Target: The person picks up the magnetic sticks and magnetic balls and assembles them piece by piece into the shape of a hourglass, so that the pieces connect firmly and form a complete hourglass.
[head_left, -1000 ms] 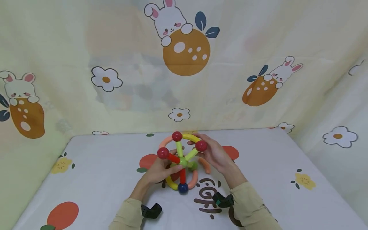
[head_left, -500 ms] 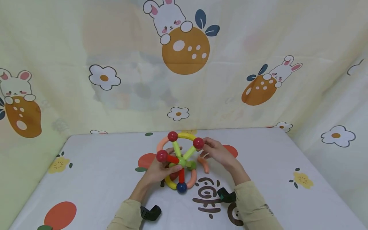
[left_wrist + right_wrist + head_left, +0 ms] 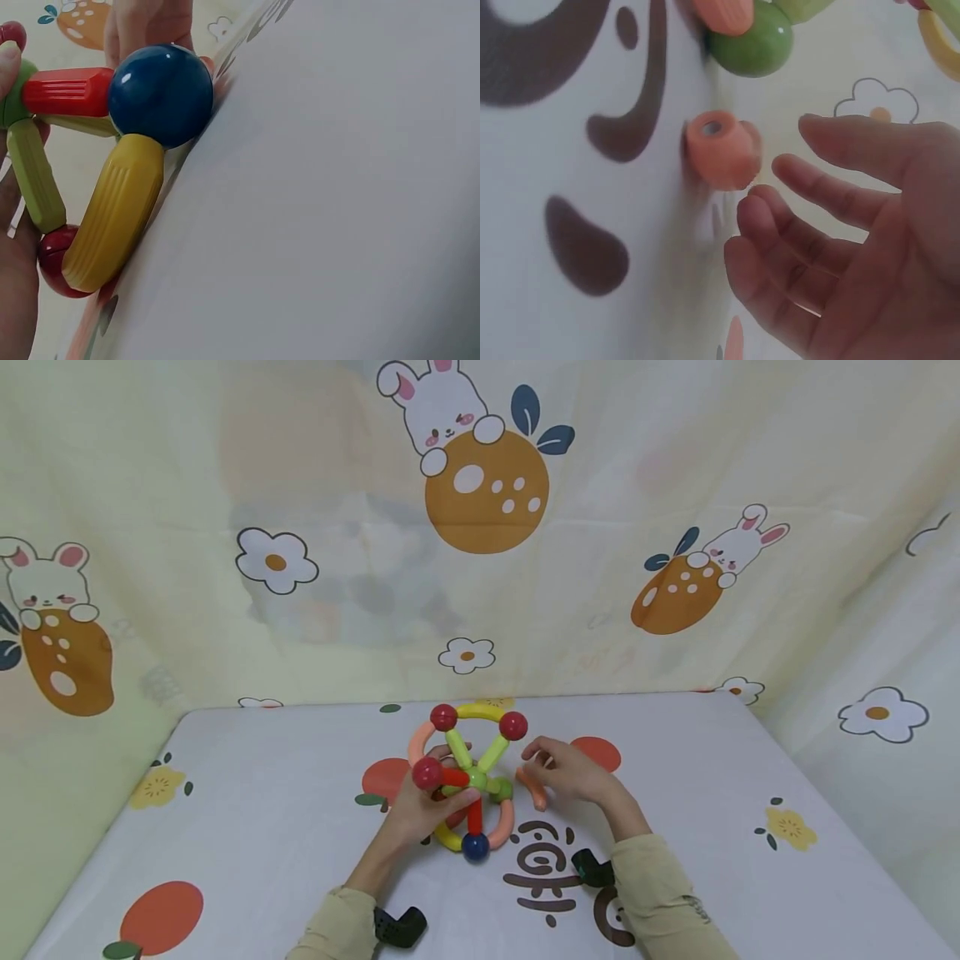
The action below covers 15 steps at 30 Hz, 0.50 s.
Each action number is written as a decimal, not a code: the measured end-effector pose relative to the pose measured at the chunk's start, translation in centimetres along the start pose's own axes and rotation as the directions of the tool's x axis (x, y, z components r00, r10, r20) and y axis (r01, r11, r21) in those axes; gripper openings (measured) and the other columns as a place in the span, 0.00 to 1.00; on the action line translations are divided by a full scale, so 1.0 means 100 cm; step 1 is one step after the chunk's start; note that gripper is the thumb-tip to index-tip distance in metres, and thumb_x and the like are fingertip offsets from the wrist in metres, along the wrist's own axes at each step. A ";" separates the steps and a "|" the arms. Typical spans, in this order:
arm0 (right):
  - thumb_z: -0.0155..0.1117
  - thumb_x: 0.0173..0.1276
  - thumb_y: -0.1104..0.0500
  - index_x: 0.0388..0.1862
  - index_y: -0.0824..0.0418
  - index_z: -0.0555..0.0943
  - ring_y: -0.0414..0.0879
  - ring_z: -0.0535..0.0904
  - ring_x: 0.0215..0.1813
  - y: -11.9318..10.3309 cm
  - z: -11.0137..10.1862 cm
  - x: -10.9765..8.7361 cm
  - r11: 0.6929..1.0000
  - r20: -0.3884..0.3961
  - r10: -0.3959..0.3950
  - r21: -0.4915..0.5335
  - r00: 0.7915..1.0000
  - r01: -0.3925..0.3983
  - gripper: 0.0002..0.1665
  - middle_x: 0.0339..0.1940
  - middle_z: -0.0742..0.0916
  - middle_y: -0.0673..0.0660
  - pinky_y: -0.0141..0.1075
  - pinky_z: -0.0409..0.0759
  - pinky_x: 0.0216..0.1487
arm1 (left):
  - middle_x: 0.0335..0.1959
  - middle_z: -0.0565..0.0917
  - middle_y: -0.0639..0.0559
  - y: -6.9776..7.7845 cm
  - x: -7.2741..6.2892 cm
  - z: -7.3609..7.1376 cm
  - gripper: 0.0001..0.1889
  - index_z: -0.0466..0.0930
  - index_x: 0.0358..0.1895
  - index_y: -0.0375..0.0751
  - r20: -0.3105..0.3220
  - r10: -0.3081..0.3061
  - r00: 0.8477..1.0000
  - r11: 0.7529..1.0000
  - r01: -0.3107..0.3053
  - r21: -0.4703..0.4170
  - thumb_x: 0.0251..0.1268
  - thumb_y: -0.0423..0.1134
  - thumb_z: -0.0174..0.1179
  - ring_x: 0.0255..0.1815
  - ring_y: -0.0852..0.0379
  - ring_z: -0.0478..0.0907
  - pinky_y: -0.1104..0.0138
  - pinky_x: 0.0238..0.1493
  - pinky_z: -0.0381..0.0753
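My left hand [image 3: 412, 812] grips a wheel-shaped build of toy magnetic sticks and balls near its light green hub [image 3: 476, 778]. Straight red and lime sticks run out from the hub to red balls [image 3: 513, 726] and a blue ball [image 3: 476, 847]. Yellow and salmon curved sticks form parts of the rim. In the left wrist view, a yellow curved stick [image 3: 116, 214] joins the blue ball to a red one. My right hand [image 3: 572, 772] is beside a loose salmon curved stick [image 3: 532, 790] on the table. In the right wrist view its loosely bent fingers stay just apart from that stick.
A white printed cloth covers the table [image 3: 262, 860], with a patterned curtain [image 3: 337, 635] behind it. The build's green ball [image 3: 751, 41] lies close to the loose curved stick. Black wrist devices [image 3: 401, 928] sit by both sleeves.
My right hand has let go of the build's upper right side and moved right and down towards the loose curved stick. The build has turned a little anticlockwise in my left hand.
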State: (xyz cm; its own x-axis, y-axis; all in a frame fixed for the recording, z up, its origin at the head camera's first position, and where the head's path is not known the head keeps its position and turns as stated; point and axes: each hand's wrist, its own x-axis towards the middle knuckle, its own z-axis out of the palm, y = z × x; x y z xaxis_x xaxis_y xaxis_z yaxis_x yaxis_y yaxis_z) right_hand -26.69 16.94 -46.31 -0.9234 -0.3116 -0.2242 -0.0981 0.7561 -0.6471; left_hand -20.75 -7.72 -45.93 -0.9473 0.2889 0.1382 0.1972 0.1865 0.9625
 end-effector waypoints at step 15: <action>0.62 0.65 0.46 0.40 0.52 0.79 0.44 0.73 0.34 -0.001 0.007 0.000 0.995 -0.010 0.035 -0.093 0.999 -0.036 0.12 0.29 0.79 0.50 0.34 0.71 0.33 | 0.59 0.78 0.48 -0.001 0.000 -0.001 0.28 0.69 0.62 0.45 0.022 0.037 0.999 0.999 -0.037 0.030 0.57 0.40 0.66 0.58 0.51 0.77 0.54 0.58 0.76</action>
State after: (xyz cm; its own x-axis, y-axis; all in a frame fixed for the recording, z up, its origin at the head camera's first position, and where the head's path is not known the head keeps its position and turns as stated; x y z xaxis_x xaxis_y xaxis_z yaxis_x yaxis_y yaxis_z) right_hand -26.42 16.50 -46.74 -0.9299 -0.2789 -0.2397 -0.0987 0.8171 -0.5680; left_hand -20.78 -7.85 -45.98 -0.9336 0.3166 0.1680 0.2398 0.2034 0.9493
